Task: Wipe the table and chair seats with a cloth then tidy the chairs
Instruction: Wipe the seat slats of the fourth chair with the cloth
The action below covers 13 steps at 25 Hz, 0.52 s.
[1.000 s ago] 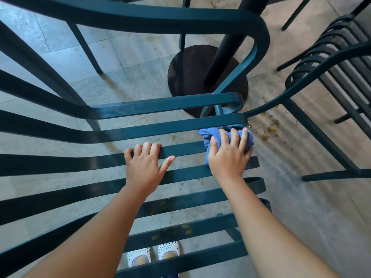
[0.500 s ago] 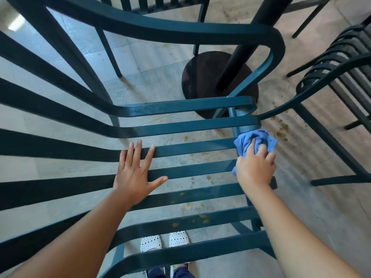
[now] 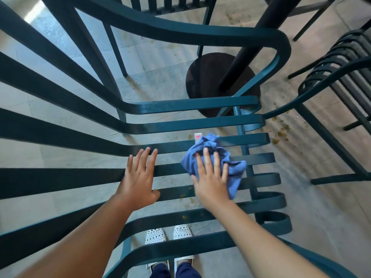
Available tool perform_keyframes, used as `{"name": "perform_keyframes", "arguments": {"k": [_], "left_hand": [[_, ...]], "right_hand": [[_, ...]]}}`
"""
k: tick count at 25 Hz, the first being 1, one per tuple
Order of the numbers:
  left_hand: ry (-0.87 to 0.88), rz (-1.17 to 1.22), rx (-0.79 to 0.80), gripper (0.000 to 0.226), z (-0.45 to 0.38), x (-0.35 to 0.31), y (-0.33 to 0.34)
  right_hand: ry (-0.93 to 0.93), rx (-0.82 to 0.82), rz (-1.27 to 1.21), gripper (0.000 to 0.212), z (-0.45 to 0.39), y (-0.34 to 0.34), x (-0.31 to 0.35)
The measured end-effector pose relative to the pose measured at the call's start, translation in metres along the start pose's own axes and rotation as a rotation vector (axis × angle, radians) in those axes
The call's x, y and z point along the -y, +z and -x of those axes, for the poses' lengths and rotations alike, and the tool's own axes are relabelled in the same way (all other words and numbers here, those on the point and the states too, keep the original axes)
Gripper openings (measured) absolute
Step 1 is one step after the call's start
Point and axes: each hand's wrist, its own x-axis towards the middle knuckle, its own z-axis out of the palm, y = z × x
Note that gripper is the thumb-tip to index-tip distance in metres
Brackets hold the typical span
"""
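Head view. The right hand [image 3: 210,177] lies flat, fingers straight and spread, pressing the blue cloth [image 3: 220,157] onto the slats of the chair seat [image 3: 259,157], toward the seat's right half. The left hand [image 3: 138,177] is spread open, palm down, braced on the slats just beside it and holding nothing.

Risks, as judged. The cloth is bunched and overhangs the gaps between slats; a loose fold could drop through or snag on a slat edge during a stroke. Pressed only by a flat palm, it could slide out from under the hand. Brown specks sit on the lower slats near the right wrist; a pass confined to the middle slats would likely miss them. Fingers could slip into a gap if the brace shifts.

Visibility. The worktop surface is out of frame; only the pedestal [image 3: 245,57] and its round base show. The neighbouring chair [image 3: 331,63] is cut off at right. The right hand is slightly blurred. A small white tag at the cloth's top edge is unreadable.
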Motion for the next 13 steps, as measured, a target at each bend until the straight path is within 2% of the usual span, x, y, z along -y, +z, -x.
{"name": "perform_keyframes", "arguments": {"k": [4,7,9,11,13], "left_hand": [[0.037,-0.03,-0.071,0.102,0.005,0.002,0.014],[0.041,0.034,-0.152,0.109,0.009,0.005,0.018],[-0.004,0.125,-0.197,0.11,0.014,0.003,0.015],[-0.024,0.133,-0.225,0.106,0.018,-0.002,0.015],[-0.047,0.117,-0.215,0.097,0.019,-0.003,0.019]], "right_hand": [[-0.134,0.047,-0.095,0.061,-0.001,0.006,0.067],[-0.38,0.159,-0.08,0.07,-0.009,0.008,0.094],[-0.492,0.191,-0.126,0.066,-0.011,0.001,0.094],[-0.516,0.169,-0.158,0.054,-0.012,0.0,0.083],[-0.425,0.129,-0.158,0.05,-0.01,0.004,0.065]]}}
